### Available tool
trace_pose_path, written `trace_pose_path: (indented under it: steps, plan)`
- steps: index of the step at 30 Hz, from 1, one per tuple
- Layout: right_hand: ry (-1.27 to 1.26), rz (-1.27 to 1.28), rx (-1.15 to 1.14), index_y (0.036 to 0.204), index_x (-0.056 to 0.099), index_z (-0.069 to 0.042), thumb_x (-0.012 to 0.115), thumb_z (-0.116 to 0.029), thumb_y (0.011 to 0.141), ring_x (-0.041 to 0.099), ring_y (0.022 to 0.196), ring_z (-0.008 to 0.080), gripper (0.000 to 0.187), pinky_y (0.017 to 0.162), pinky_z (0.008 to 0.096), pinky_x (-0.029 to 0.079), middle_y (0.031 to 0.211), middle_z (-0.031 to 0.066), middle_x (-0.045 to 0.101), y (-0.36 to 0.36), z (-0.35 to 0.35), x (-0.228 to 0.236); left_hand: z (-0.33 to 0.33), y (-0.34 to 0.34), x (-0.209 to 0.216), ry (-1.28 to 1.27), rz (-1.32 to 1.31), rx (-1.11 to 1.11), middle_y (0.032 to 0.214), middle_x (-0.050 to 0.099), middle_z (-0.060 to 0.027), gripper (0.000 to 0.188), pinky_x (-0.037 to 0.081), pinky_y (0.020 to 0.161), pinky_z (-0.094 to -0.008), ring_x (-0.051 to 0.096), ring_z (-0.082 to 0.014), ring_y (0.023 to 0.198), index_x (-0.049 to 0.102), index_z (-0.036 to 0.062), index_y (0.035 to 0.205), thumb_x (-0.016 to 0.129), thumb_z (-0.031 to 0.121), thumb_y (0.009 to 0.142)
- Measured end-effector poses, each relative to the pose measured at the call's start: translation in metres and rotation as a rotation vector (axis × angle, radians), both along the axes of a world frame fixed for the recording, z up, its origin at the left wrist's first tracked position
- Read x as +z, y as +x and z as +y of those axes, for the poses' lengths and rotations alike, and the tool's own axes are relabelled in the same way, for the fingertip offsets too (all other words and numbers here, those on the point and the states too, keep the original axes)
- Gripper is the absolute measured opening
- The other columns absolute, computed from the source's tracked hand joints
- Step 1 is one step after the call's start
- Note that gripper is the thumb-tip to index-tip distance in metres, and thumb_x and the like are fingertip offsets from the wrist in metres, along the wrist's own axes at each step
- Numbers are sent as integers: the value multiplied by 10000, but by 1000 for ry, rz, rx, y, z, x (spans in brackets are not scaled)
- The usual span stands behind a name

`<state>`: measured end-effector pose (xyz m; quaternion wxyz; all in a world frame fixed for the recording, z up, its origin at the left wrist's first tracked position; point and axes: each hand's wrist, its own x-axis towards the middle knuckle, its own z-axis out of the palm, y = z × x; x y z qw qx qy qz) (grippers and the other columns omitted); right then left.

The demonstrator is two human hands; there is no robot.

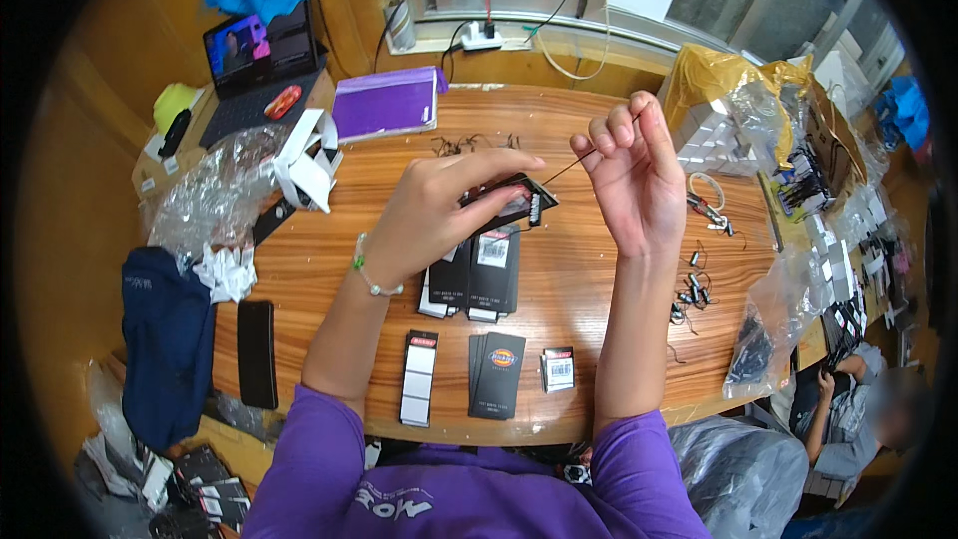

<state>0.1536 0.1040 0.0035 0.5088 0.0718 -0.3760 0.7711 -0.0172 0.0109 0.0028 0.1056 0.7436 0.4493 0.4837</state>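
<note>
My left hand [439, 205] is closed around black hang tags [516, 202], tilted above the table, with a small dark seal piece hanging at their edge. A thin black string [571, 172] runs from the tags up to my right hand [639, 165], whose fingers pinch it. Below the left hand lie stacked black tags [492, 274], some with white barcode labels. Closer to me are three piles: white-panelled tags [419, 379], dark grey tags [496, 376] and small barcode tags [559, 369]. Loose black strings [469, 145] lie behind my left hand.
Several string seals [696, 289] lie at right, by a plastic bag [773, 329]. A purple notebook [387, 105] and a laptop [249, 60] are at the back left. A phone [256, 354] lies at left. Another person [858, 409] sits at lower right.
</note>
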Motion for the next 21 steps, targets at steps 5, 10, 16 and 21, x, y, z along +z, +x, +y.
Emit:
trace_pose_path:
  steps: [5,10,16,21]
  plan:
    - [9,61,120,952,504,-79,461,-224,931,486,706,151,152,743,341,437,722,26,493,1,-11,8,-11,2,-5,-140,-36,-69,971,642,-86,244,494,718,-246,627,-156,844,614,8,991,663,19,752]
    - [28,-4,125,939,564,-62,476,-200,909,504,688,133,166,754,341,422,730,27,538,9,-15,10,-39,0,-23,174,49,257,1149,555,-122,372,443,873,-332,548,-267,1036,549,61,1112,649,197,781]
    - [129,-23,-42,931,575,-20,488,-173,905,352,544,87,178,589,265,330,616,-1,453,47,-5,23,-112,-39,-53,-683,538,-21,960,590,-100,285,458,783,-344,563,-257,925,591,45,969,640,263,791]
    - [132,-20,-165,965,583,10,499,-157,899,310,538,72,198,517,228,277,616,-2,421,55,-6,23,-150,-36,-96,-745,451,132,1167,485,-126,597,399,918,-366,465,-289,1098,500,78,1197,716,323,697]
